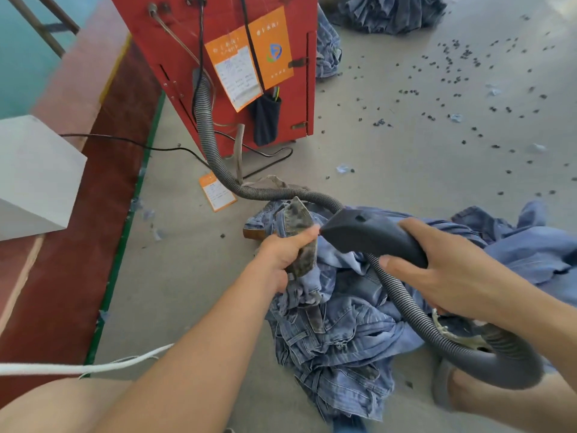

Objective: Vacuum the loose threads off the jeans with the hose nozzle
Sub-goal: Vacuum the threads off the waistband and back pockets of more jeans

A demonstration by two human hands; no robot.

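My left hand (285, 251) grips a bunched, grey-stained fold of blue jeans (331, 332) and lifts it above the crumpled pile on the floor. My right hand (437, 273) holds the dark grey vacuum nozzle (371, 235) by its handle. The nozzle's tip touches the held fold right beside my left thumb. A ribbed grey hose (206, 126) runs from the red machine (218, 57) across the floor to the nozzle and loops under my right forearm.
More jeans (530, 245) lie to the right and another heap (387, 10) lies at the top. Dark scraps (452, 57) litter the grey floor. A white block (34, 173) sits at the left, a black cable (131, 140) crosses the floor, and my sandalled foot (449, 389) is at lower right.
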